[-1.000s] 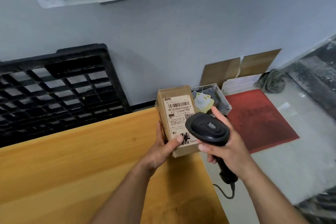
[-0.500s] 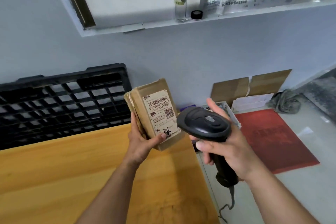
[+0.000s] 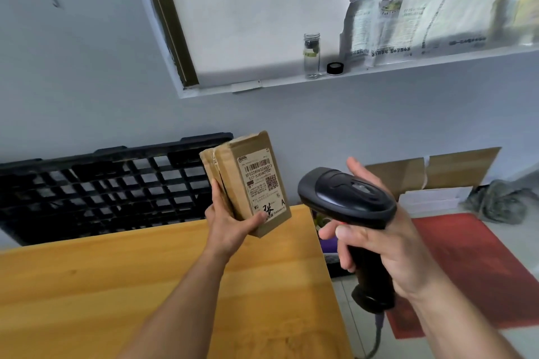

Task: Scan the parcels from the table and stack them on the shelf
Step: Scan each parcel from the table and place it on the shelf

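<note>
Parcel (image 3: 248,183) aloft over the far right corner of the table (image 3: 116,285), wall (image 3: 87,81) behind.
Gripped at its base by the left hand (image 3: 230,224), thumb on the label; right hand (image 3: 376,239) wrapped round the scanner (image 3: 347,198) just beside it, past the table edge, above the red mat (image 3: 466,271).

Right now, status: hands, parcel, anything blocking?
Left hand grips parcel, held above table, label facing camera. Right hand grips scanner, right of parcel, apart from it. Nothing between scanner and label.
</note>
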Tool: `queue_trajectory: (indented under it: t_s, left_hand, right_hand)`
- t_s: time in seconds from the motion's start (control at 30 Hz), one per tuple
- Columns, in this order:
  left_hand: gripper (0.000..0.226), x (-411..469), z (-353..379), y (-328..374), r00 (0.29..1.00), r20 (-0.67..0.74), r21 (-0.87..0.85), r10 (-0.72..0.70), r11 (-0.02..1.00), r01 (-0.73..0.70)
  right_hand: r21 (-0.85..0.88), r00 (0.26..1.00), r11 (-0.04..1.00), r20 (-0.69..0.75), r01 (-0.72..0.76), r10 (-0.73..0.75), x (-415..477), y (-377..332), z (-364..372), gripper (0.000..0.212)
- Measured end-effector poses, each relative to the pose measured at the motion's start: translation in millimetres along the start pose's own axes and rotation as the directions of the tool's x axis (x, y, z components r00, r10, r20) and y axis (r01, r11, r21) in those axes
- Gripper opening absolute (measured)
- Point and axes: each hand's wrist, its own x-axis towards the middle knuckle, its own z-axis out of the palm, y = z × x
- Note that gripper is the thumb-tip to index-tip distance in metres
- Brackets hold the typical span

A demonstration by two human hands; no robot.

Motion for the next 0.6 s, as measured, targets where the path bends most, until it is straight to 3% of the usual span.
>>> queue_trajectory:
  t_s: [0.6]
  left_hand:
    - [0.145, -38.5, -7.6, 4.3, 0.997, -0.074, 0.016, 0.027, 1.000, -0.025]
  right_hand:
    - [0.000, 0.996, 0.998, 0.048, -0.069, 0.069, -31.0, 0.0, -11.6, 0.110]
